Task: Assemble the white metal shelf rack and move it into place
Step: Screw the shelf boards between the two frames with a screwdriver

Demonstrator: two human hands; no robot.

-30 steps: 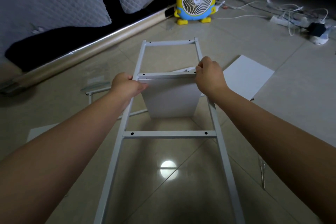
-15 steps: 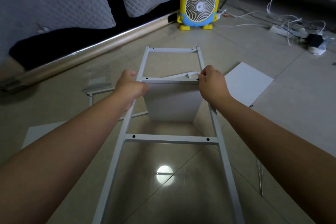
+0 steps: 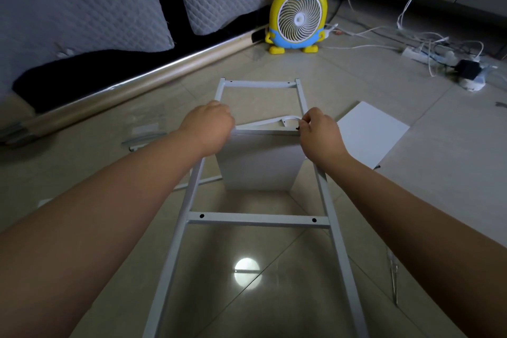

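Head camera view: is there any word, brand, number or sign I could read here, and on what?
No text can be read.
Yellow and blue cartoon-shaped fan: goggle eyes only, no letters.
Clear plastic bag: a pale patch, too blurred to read.
White metal ladder-like frame: only dark screw holes.
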